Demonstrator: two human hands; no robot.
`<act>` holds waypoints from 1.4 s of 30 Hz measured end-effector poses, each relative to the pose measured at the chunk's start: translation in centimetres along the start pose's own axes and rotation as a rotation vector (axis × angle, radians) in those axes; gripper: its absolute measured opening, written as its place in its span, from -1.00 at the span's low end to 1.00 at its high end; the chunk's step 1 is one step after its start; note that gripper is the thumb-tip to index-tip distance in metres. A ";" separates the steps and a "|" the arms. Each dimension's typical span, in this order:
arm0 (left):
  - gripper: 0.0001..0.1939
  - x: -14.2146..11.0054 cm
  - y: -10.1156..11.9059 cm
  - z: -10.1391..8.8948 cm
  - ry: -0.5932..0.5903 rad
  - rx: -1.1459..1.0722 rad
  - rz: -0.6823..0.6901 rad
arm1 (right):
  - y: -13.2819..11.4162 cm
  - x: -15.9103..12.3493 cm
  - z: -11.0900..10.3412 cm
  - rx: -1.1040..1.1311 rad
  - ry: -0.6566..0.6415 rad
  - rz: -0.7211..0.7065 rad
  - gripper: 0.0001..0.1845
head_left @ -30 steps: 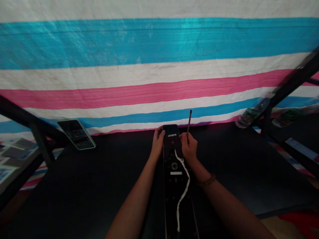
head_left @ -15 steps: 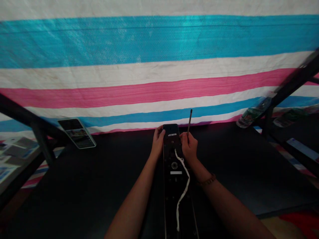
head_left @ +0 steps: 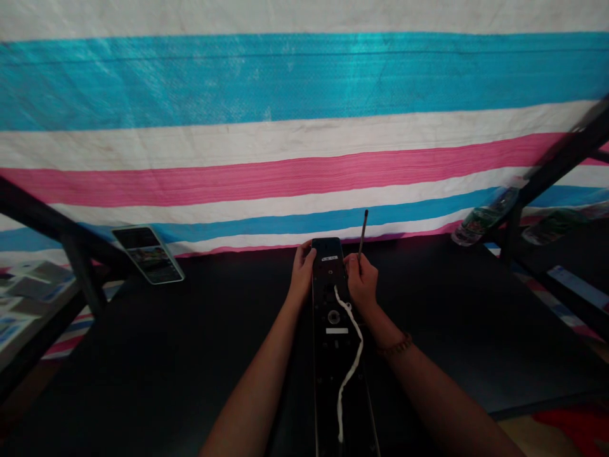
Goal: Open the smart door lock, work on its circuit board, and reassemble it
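Observation:
A long black panel (head_left: 328, 381) runs from the middle of the view to its bottom edge. It has a round fitting, small screws, pale labels and a white cord (head_left: 354, 362) along its face. My left hand (head_left: 301, 270) grips the panel's upper left edge, thumb on the side of the face. Held upright and slightly tilted in my closed right hand (head_left: 362, 279) is a thin dark pencil-like stick (head_left: 363, 231). That hand rests against the panel's upper right edge; the lower end of the stick is hidden by the fingers.
The panel lies on a black table (head_left: 214, 330). A phone (head_left: 150, 254) with a lit screen leans at the back left. Plastic bottles (head_left: 480, 219) stand at the back right by a dark metal frame (head_left: 566, 152). Behind hangs a striped sheet (head_left: 285, 82). Boxes (head_left: 38, 292) sit left.
The phone screen's picture has brightened since the earliest frame. Both hands, the stick and the panel stay in nearly the same place.

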State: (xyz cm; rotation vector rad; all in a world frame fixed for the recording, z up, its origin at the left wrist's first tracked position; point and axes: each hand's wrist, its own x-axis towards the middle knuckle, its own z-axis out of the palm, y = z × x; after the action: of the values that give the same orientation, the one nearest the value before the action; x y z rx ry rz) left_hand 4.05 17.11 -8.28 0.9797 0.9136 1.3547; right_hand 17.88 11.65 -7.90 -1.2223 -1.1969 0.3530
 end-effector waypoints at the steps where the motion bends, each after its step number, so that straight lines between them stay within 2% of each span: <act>1: -0.59 0.0 0.0 0.0 0.001 0.000 -0.003 | -0.1 0.0 0.0 -0.001 0.001 0.000 -0.63; 42: -0.57 -0.4 0.5 0.1 -0.003 0.014 -0.032 | 0.1 0.1 0.0 -0.006 -0.009 0.012 -0.64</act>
State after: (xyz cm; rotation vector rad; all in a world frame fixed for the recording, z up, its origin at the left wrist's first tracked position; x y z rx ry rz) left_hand 4.01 16.70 -7.80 0.9737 0.9338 1.3215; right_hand 17.95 11.80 -7.92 -1.2346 -1.1992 0.3642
